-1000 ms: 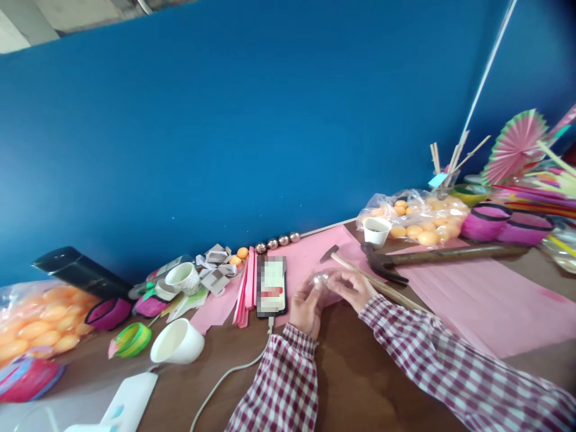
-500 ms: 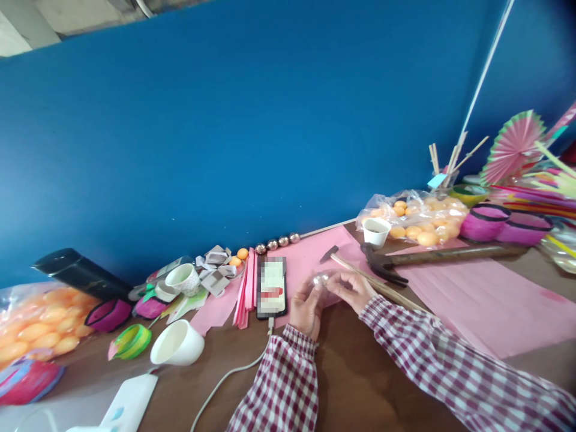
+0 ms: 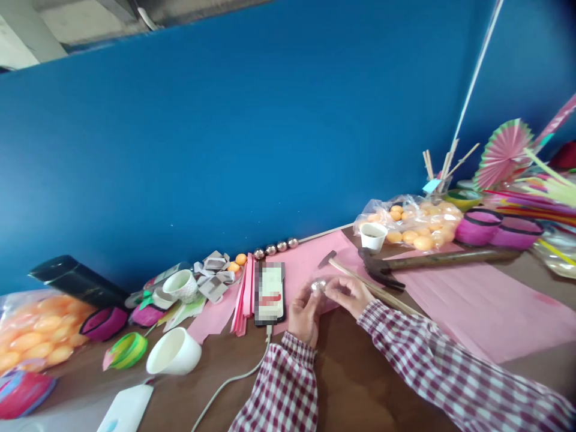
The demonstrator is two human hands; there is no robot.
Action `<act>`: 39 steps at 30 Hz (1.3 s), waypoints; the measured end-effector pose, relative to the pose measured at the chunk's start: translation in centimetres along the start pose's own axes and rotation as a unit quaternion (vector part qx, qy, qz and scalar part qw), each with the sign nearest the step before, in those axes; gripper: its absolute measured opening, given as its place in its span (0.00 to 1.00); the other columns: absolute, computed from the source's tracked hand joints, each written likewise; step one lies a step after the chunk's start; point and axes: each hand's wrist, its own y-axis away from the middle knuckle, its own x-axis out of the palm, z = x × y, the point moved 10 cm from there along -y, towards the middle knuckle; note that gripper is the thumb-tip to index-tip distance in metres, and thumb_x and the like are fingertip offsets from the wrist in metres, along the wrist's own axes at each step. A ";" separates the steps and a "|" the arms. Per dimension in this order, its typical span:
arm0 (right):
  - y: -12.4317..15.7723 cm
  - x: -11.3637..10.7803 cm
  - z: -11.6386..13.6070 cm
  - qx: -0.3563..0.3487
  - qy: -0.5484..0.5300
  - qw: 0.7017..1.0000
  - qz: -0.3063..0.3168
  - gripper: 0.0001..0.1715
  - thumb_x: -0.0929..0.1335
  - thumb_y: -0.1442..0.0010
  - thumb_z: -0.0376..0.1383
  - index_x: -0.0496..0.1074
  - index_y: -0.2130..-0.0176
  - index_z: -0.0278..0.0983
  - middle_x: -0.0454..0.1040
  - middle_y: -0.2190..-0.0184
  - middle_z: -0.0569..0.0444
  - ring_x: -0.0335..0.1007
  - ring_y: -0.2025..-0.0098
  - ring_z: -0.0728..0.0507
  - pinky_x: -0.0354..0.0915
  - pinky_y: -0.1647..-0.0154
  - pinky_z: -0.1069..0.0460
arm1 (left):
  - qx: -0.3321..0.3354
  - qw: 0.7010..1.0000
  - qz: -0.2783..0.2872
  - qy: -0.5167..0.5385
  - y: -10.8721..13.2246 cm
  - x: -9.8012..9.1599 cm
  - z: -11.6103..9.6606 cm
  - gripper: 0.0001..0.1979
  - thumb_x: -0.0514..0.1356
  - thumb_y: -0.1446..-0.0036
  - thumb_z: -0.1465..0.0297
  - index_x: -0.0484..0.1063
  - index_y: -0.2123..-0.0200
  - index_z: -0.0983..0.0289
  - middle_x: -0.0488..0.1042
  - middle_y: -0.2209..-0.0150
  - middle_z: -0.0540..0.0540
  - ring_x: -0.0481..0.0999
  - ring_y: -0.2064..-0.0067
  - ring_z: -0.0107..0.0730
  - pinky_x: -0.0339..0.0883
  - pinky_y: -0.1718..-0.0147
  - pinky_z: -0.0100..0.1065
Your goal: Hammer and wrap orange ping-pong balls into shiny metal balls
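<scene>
My left hand and my right hand meet over the pink paper sheet on the brown table. Between their fingertips they pinch a small shiny silver ball. Both hands are closed round it. A phone on a white cable lies just left of my left hand. A thin wooden stick and a hammer lie just beyond my right hand.
Several silver balls line the blue wall. White cups, bags of orange balls, pink baskets, folded pink paper strips and paper fans crowd the table.
My hands stay together on the silver ball with only small finger shifts. The camera has tilted slightly, so everything sits a little lower and to the left.
</scene>
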 end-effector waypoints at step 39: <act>0.0 0.0 -0.5 0.031 -0.032 0.999 0.001 0.21 0.68 0.53 0.44 0.69 0.61 0.35 0.74 0.61 0.48 0.70 0.59 0.41 0.67 0.58 0.46 | 0.010 1.000 -0.008 -0.029 0.0 -0.4 0.3 0.20 0.63 0.56 0.73 0.70 0.56 0.62 0.74 0.57 0.56 0.72 0.55 0.36 0.60 0.51 0.41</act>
